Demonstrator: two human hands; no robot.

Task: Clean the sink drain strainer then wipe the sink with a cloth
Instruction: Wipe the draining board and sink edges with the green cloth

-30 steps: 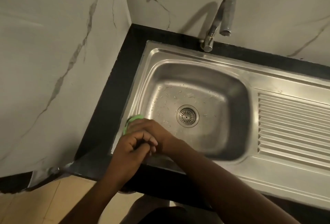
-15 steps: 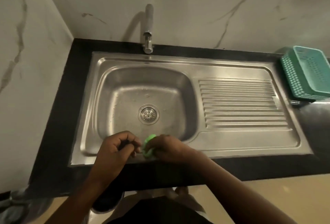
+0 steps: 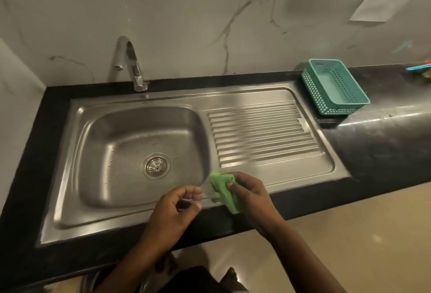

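A steel sink (image 3: 70,166) is set in a black counter, with a round drain strainer (image 3: 156,166) seated in the basin floor. My right hand (image 3: 250,193) presses a crumpled green cloth (image 3: 222,188) onto the sink's front rim, at the basin's near right corner. Just left of it, my left hand (image 3: 177,208) hovers over the front rim with its fingers loosely curled and nothing seen in them.
A curved tap (image 3: 130,64) stands behind the basin. The ribbed drainboard (image 3: 261,136) lies to the right. A teal perforated basket (image 3: 333,86) sits on the black counter (image 3: 384,143) at the back right. Marble walls close in the back and left.
My right hand slid the green cloth rightward along the front rim, from the near left corner to the basin's right corner. My left hand followed it. The view shifted right.
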